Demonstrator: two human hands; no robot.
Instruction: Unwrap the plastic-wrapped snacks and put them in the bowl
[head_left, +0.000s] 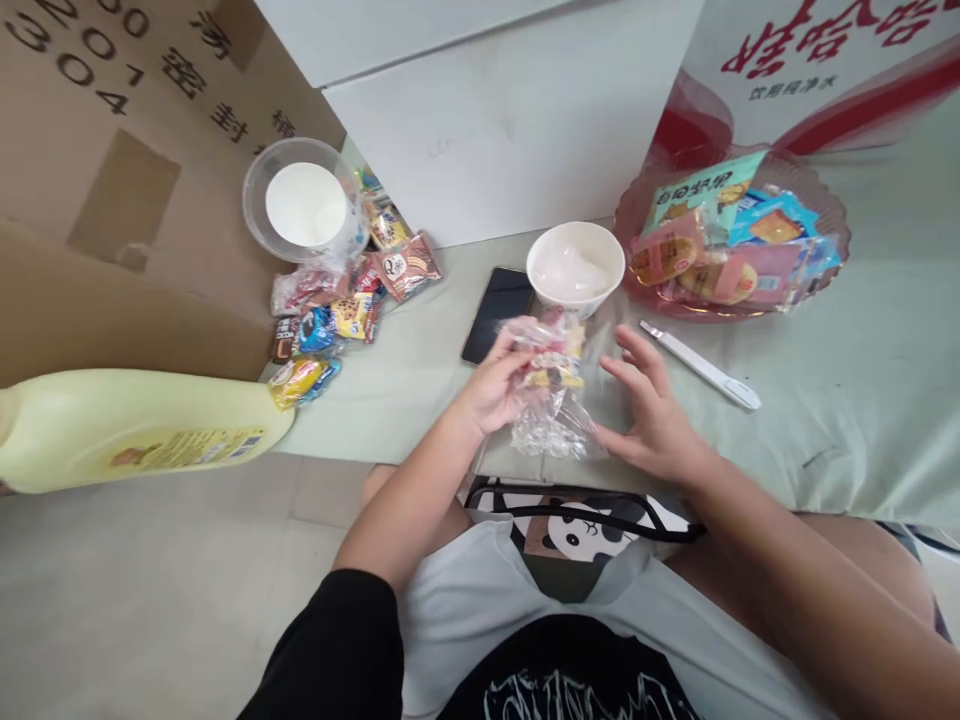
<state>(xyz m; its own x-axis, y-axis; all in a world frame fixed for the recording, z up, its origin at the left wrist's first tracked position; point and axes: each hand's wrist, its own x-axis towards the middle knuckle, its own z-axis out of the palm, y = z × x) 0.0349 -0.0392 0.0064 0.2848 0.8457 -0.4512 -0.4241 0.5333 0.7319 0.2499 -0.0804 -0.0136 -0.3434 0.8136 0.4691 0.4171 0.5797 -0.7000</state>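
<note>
My left hand (499,380) is closed on a clear plastic bag (551,425) with small, brightly coloured snack packets (556,365) in it; the print is blurred. To the right of the bag, my right hand (656,425) has its fingers spread. Its thumb is at the edge of the clear film, and I cannot tell whether it touches. A white paper bowl (576,270) stands just beyond the bag. Behind my left hand lies a dark phone (499,312). A white utility knife (701,365) rests right of my right hand.
Wrapped snacks fill a pink scalloped plate (806,170) at the right. More snack packets (322,320) lie at the left, by a clear tub (259,195) with a white cup in it. A yellow bottle (142,430), cardboard box (150,290) and white box (495,140) border the table.
</note>
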